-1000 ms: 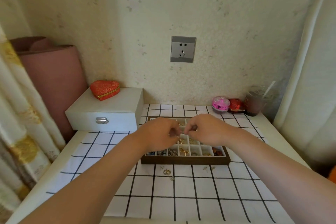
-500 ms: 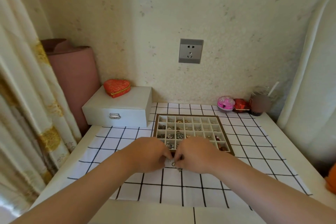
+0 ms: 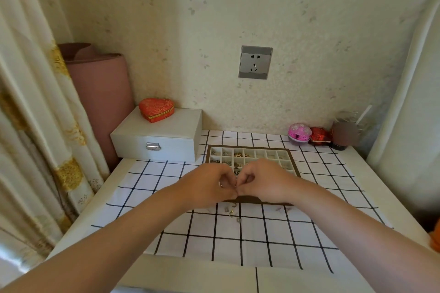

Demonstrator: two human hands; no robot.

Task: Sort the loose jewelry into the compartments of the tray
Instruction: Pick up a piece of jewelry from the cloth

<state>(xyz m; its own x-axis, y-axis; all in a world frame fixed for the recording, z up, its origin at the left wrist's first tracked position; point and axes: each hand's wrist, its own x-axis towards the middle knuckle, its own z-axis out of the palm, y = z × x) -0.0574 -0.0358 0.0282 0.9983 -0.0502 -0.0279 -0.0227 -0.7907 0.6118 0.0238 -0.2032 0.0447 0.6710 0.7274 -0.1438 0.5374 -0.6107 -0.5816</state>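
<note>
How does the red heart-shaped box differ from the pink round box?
The red heart-shaped box sits on the white case, left; the pink round box sits on the table, right. The heart box looks wider and flatter; the pink box is domed. Both are small, near the wall.

We see a white cloth [image 3: 252, 240] gridded in black, a brown-rimmed tray [image 3: 250, 146] with cream cells, gold and silver jewelry [image 3: 238, 154], and a red-and-gold heart box [image 3: 156, 109].

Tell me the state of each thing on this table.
Tray, open, partly filled.
Loose pieces, unsorted on the cloth.
White box, closed.
Heart case, closed.
Left hand, pinching a small piece.
Right hand, fingers curled at the left's fingertips; hold hidden.
</note>
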